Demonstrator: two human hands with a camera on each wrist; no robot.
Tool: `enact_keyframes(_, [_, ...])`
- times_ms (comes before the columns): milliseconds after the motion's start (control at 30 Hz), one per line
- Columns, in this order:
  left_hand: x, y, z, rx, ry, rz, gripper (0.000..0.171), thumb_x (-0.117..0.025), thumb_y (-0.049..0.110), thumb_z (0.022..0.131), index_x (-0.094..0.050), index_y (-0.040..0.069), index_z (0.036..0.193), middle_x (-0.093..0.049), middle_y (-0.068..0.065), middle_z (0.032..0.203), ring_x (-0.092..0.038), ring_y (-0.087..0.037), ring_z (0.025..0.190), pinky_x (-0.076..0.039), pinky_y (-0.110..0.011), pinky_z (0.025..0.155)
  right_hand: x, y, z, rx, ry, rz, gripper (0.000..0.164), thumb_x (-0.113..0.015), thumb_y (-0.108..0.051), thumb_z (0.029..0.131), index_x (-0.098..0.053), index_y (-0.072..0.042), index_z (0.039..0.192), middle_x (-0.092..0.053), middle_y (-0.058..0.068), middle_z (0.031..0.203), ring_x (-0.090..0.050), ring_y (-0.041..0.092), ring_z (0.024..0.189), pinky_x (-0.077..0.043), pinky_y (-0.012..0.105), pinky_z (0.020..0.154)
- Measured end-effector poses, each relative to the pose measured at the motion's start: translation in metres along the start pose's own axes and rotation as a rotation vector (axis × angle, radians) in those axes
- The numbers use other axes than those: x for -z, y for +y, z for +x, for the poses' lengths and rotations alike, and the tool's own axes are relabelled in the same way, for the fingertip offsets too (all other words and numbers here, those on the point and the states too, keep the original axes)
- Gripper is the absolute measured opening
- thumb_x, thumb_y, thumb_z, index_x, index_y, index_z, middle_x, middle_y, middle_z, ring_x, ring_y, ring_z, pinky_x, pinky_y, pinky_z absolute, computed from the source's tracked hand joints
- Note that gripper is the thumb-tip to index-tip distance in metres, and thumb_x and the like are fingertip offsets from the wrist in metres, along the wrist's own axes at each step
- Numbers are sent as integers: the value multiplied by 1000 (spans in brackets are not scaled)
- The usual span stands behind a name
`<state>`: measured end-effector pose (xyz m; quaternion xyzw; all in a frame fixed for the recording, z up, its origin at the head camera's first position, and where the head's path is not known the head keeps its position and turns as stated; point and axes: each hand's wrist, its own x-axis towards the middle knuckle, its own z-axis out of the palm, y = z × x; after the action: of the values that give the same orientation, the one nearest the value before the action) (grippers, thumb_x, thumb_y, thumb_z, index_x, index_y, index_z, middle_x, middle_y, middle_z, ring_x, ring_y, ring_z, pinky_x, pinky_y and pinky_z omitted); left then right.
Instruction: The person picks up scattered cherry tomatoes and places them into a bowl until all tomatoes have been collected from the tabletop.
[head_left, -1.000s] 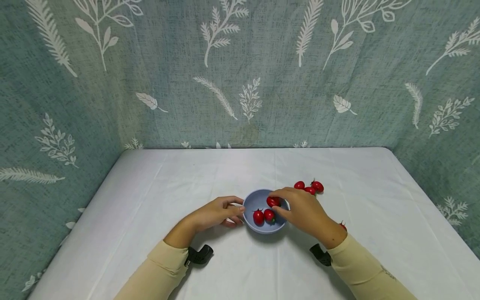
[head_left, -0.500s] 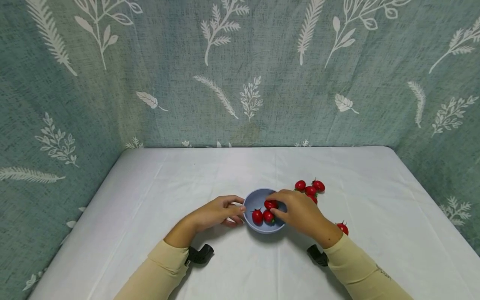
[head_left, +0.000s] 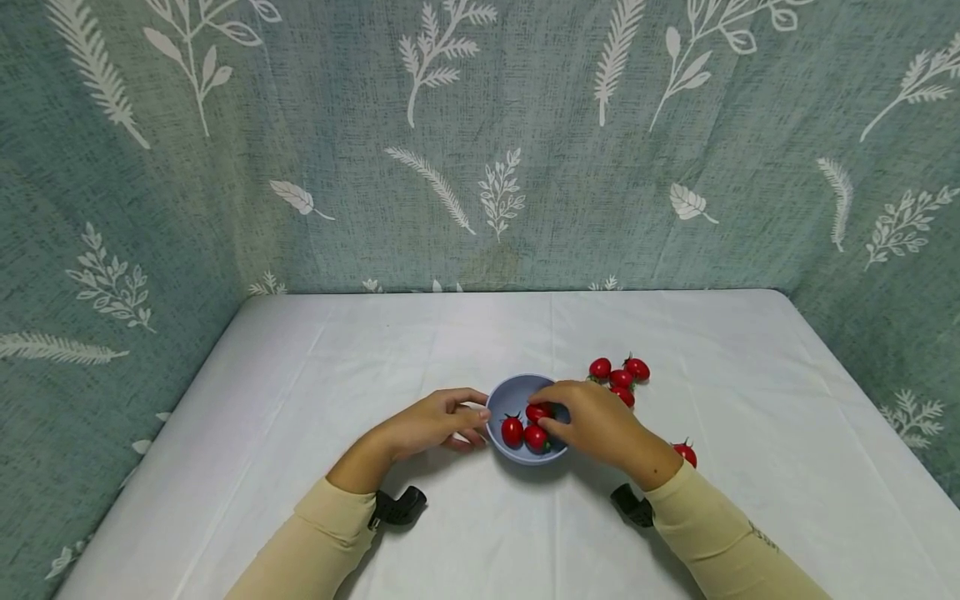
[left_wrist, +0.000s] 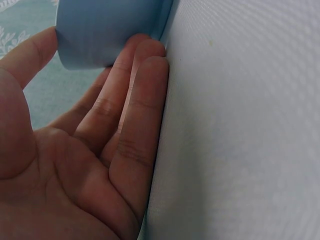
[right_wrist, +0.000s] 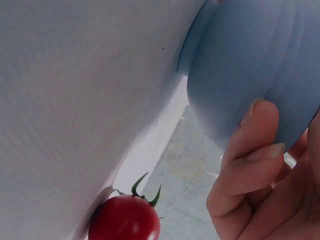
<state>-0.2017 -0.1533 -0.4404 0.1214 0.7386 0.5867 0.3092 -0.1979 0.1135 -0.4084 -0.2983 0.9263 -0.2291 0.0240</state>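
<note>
A blue bowl (head_left: 504, 392) stands on the white table, with cherry tomatoes inside it. Two of them, a left one (head_left: 512, 432) and a right one (head_left: 536, 439), lie on its bottom. My right hand (head_left: 603, 423) reaches over the right rim and pinches another cherry tomato (head_left: 537, 412) between thumb and fingers, low in the bowl. Its other fingers bend against the bowl's outside (right_wrist: 240, 65) in the right wrist view. At the left side, my left hand (head_left: 431, 427) touches the bowl's wall (left_wrist: 105, 35) with thumb and nearly straight fingers.
Several cherry tomatoes (head_left: 620, 379) cluster on the table behind my right hand. A single cherry tomato (head_left: 686, 453) lies beside my right wrist, partly hidden; a tomato (right_wrist: 125, 220) with green sepals shows in the right wrist view. Patterned green cloth (head_left: 337, 225) surrounds the table (head_left: 375, 333).
My right hand has moved a little left and down into the bowl with its cherry tomato, which now sits against the others. The left hand stays at the bowl's side.
</note>
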Motion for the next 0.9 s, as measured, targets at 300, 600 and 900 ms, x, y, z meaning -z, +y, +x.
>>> enact_keyframes(300, [0,1,0,3,-2,0,50,-58,30,102,-49,1,141,-67,-17,123,-70,-20,103,-58,-39,91,0,0,2,-9,-33,15,26,-77,-18,89,-76,-12,114,-75,1,112,-69,21,110,-57,42,94])
enact_keyframes(600, [0,-1,1,-4,-4,-4,49,-58,30,103,-49,1,141,-67,-17,123,-70,-20,102,-59,-39,91,0,0,3,-15,-54,5,26,-77,-19,89,-75,-13,115,-75,0,114,-69,20,110,-58,41,92])
enact_keyframes(900, [1,-1,1,-12,-8,-9,49,-57,29,103,-48,0,141,-67,-18,122,-70,-21,102,-59,-39,91,0,1,2,-12,-30,-24,30,-76,-21,90,-74,-12,118,-74,2,116,-69,21,110,-58,41,90])
